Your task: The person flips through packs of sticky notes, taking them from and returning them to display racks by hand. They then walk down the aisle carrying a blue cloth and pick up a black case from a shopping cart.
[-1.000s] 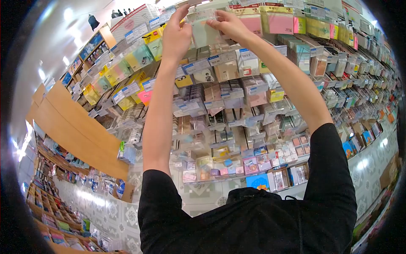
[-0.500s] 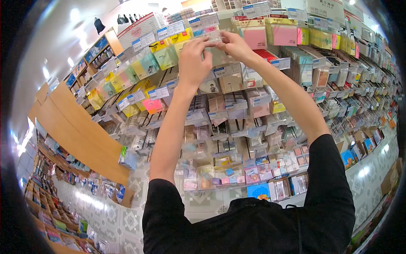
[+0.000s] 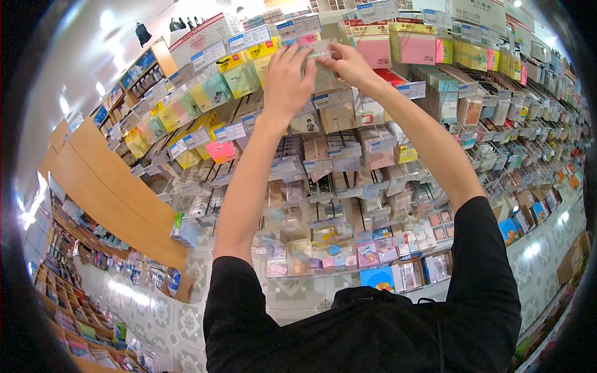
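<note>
High on the display rack, my right hand (image 3: 349, 64) pinches the upper edge of a clear, pale packet (image 3: 323, 79). My left hand (image 3: 288, 84) is against the packet's left side, fingers pointing up and thumb apart from them; whether it grips the packet is hidden. A price label (image 3: 298, 26) sits just above my fingertips. Yellow-topped green packets (image 3: 241, 81) hang to the left of my left hand, and a pink packet (image 3: 373, 53) hangs to the right of my right hand.
Rows of hooks with packets and label holders fill the rack below and to the right. Small boxes (image 3: 367, 255) line its bottom shelf. A wooden panel (image 3: 118, 186) stands at the left, with the tiled floor (image 3: 292, 289) below the rack.
Since the first frame, both hands have come down and closer together with the pale packet. Over the last half second they have shifted only slightly, and my left fingers have straightened upward.
</note>
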The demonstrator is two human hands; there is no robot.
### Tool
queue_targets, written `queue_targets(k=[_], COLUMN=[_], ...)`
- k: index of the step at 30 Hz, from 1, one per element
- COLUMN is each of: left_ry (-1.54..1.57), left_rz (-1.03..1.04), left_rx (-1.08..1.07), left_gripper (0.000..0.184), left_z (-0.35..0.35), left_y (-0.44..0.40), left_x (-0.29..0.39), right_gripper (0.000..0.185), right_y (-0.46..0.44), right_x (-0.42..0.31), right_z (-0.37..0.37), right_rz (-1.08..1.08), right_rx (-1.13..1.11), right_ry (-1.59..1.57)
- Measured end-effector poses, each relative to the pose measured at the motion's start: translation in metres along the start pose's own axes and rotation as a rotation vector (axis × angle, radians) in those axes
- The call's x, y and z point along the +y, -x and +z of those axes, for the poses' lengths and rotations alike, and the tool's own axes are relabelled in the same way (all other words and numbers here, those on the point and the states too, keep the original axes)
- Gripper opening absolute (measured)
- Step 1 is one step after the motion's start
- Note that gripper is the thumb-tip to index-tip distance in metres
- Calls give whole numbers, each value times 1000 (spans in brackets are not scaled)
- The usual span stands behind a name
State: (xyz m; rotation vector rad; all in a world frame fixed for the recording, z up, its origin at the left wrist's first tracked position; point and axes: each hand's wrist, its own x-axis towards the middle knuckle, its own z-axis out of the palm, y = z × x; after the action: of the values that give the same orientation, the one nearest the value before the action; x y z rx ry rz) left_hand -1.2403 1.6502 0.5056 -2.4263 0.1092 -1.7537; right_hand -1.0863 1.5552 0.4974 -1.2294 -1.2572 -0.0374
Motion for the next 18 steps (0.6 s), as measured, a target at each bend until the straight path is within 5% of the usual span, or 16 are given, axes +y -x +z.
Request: queue_targets(k=[18], left_ry=[6], left_rz=[59], left_rx=[-40], left_gripper=[35], left_z=[4], left_y=[-7], left_x=[-4], right_gripper=[47], right_y=[0], right_x=[-2], right_z=[-4], right_rz=[36], right_rx=[-25], right_ry=[67])
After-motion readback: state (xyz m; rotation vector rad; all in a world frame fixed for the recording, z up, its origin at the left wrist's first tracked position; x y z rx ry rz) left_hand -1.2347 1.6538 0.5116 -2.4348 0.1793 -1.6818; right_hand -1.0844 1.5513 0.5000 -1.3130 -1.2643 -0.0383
